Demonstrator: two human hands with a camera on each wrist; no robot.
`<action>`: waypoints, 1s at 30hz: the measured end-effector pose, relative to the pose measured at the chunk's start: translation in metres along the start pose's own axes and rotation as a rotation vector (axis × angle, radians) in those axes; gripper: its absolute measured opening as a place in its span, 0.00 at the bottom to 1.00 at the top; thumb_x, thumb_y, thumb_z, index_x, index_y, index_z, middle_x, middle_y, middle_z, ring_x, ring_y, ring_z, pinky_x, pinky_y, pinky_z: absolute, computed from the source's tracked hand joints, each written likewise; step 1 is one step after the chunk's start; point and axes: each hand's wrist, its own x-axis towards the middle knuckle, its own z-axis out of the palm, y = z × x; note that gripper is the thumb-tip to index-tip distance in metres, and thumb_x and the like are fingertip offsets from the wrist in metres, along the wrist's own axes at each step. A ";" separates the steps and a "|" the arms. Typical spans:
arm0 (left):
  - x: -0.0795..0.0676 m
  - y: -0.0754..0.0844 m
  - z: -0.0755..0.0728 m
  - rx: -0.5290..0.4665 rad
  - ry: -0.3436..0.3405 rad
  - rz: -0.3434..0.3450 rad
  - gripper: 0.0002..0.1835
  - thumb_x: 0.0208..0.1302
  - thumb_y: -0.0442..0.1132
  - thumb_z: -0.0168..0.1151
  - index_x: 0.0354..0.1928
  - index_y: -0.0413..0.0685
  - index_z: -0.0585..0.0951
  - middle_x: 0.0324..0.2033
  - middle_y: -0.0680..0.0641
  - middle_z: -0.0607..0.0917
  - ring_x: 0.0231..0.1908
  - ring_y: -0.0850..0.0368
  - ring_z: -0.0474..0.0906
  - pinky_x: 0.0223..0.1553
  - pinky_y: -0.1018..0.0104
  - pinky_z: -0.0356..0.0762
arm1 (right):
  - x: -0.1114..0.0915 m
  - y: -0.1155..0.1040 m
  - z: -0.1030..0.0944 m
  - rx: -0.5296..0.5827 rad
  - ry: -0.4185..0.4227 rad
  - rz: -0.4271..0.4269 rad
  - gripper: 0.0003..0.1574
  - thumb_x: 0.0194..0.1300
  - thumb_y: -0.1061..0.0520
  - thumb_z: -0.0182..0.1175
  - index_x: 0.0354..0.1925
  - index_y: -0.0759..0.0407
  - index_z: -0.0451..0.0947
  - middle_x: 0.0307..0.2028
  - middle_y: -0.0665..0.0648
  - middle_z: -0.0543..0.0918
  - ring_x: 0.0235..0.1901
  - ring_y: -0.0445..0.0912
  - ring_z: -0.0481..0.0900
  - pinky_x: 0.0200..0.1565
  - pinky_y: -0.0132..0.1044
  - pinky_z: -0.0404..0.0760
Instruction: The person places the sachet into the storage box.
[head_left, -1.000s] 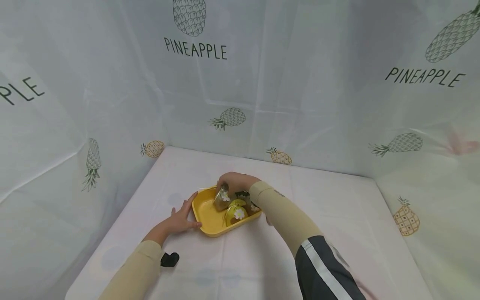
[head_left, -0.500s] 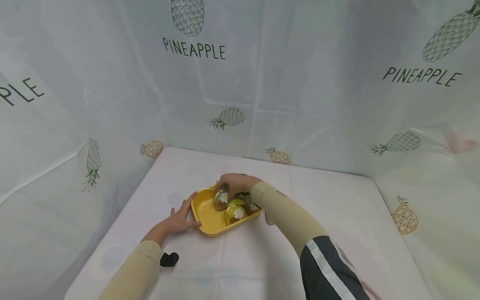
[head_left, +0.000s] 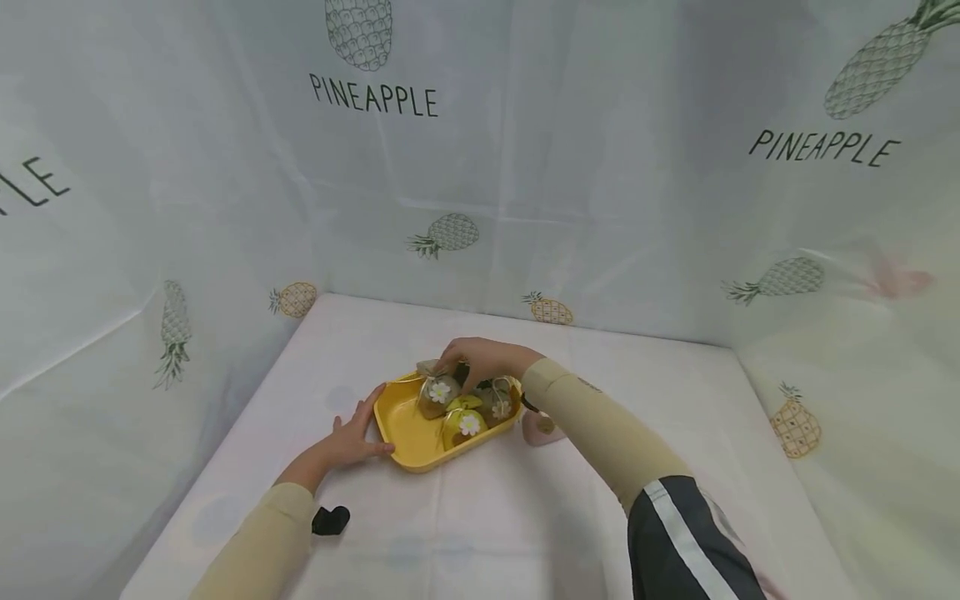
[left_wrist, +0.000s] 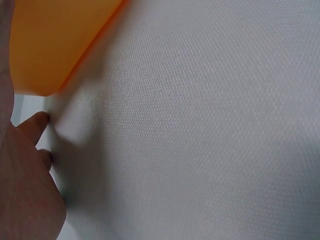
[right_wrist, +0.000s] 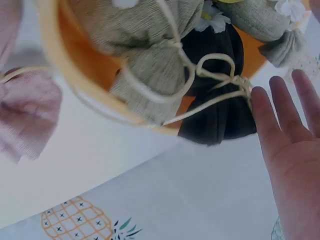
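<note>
A yellow tray [head_left: 408,425] holds several drawstring pouches with white flowers. My left hand [head_left: 348,446] rests at its left end, fingers spread along the rim; in the left wrist view part of the tray [left_wrist: 55,45] shows past the hand. Over the tray's far side is my right hand [head_left: 483,360], close to a grey-green pouch [head_left: 435,397]. In the right wrist view its fingers [right_wrist: 280,110] are straight, beside that pouch's gathered neck [right_wrist: 282,47]. A yellow pouch [head_left: 463,427], a second grey-green pouch [head_left: 495,404] and a black pouch [right_wrist: 220,107] also lie inside.
A pink pouch [head_left: 540,427] lies on the table right of the tray, partly behind the right sleeve. Beside the left sleeve is a small black object [head_left: 330,521]. A white pineapple-printed sheet [head_left: 600,192] hangs behind and around the white table [head_left: 637,375].
My right hand has drawn up and right from the grey-green pouch, baring its neck. The right forearm has shifted right, uncovering more of the pink pouch. My left hand stays at the tray.
</note>
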 end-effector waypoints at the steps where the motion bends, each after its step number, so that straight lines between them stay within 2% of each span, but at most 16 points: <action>1: 0.000 0.000 0.000 0.002 0.000 -0.001 0.63 0.53 0.57 0.72 0.77 0.57 0.35 0.75 0.35 0.43 0.72 0.29 0.33 0.61 0.27 0.19 | -0.004 0.000 -0.001 0.004 0.003 0.003 0.36 0.54 0.64 0.73 0.62 0.53 0.76 0.60 0.50 0.73 0.59 0.48 0.72 0.61 0.41 0.72; 5: 0.002 -0.002 0.000 0.009 -0.003 -0.003 0.64 0.53 0.58 0.72 0.77 0.56 0.35 0.75 0.36 0.43 0.72 0.30 0.32 0.61 0.27 0.19 | -0.020 0.003 -0.006 -0.008 0.016 0.005 0.35 0.54 0.63 0.73 0.61 0.52 0.77 0.62 0.51 0.73 0.65 0.49 0.66 0.64 0.43 0.67; 10: 0.001 -0.002 -0.001 0.013 -0.004 -0.004 0.64 0.53 0.59 0.72 0.77 0.56 0.35 0.75 0.35 0.42 0.72 0.29 0.32 0.61 0.27 0.19 | -0.044 0.013 -0.009 0.008 0.046 0.015 0.35 0.56 0.63 0.72 0.62 0.53 0.76 0.63 0.51 0.72 0.66 0.51 0.65 0.63 0.46 0.69; 14: -0.001 -0.002 -0.001 0.010 -0.002 0.001 0.64 0.53 0.59 0.71 0.77 0.56 0.34 0.75 0.33 0.42 0.71 0.29 0.32 0.61 0.27 0.20 | -0.065 0.023 -0.011 0.061 0.069 0.061 0.35 0.57 0.66 0.69 0.63 0.54 0.75 0.61 0.50 0.72 0.62 0.51 0.69 0.57 0.44 0.74; 16: -0.002 -0.003 -0.002 0.003 0.001 0.007 0.63 0.54 0.58 0.71 0.77 0.56 0.34 0.75 0.33 0.42 0.71 0.28 0.32 0.60 0.26 0.20 | -0.075 0.029 -0.011 0.099 0.071 0.105 0.37 0.55 0.69 0.66 0.63 0.52 0.75 0.61 0.48 0.72 0.56 0.54 0.74 0.49 0.44 0.79; 18: -0.001 -0.004 -0.002 -0.001 0.004 0.012 0.63 0.54 0.58 0.72 0.77 0.56 0.34 0.74 0.33 0.42 0.71 0.28 0.32 0.60 0.26 0.19 | -0.085 0.034 -0.011 0.103 0.081 0.144 0.37 0.55 0.70 0.66 0.62 0.51 0.76 0.62 0.47 0.72 0.56 0.53 0.74 0.50 0.45 0.78; 21: 0.000 -0.005 -0.002 0.002 0.005 0.012 0.63 0.54 0.58 0.71 0.77 0.57 0.34 0.75 0.33 0.42 0.71 0.28 0.32 0.60 0.26 0.18 | -0.097 0.042 -0.009 0.119 0.092 0.157 0.33 0.57 0.68 0.64 0.61 0.53 0.76 0.61 0.49 0.73 0.57 0.54 0.74 0.52 0.49 0.77; 23: 0.000 -0.005 -0.001 0.013 0.004 0.013 0.63 0.55 0.59 0.70 0.77 0.58 0.34 0.75 0.34 0.42 0.71 0.29 0.32 0.60 0.26 0.18 | -0.104 0.048 -0.007 0.094 0.106 0.143 0.29 0.60 0.64 0.66 0.61 0.55 0.77 0.60 0.51 0.74 0.63 0.53 0.69 0.60 0.50 0.71; 28: -0.003 -0.001 0.000 0.000 0.000 0.025 0.62 0.55 0.59 0.70 0.77 0.57 0.34 0.75 0.34 0.41 0.71 0.28 0.32 0.60 0.26 0.18 | -0.119 0.063 0.002 0.122 0.123 0.140 0.31 0.55 0.65 0.70 0.59 0.60 0.78 0.58 0.54 0.76 0.62 0.60 0.69 0.59 0.57 0.70; 30: -0.004 0.002 0.000 -0.015 0.000 0.033 0.62 0.55 0.58 0.70 0.77 0.57 0.34 0.75 0.33 0.42 0.71 0.27 0.32 0.59 0.26 0.18 | -0.125 0.069 0.007 0.128 0.122 0.155 0.32 0.54 0.66 0.71 0.58 0.58 0.78 0.56 0.54 0.77 0.60 0.58 0.70 0.58 0.57 0.71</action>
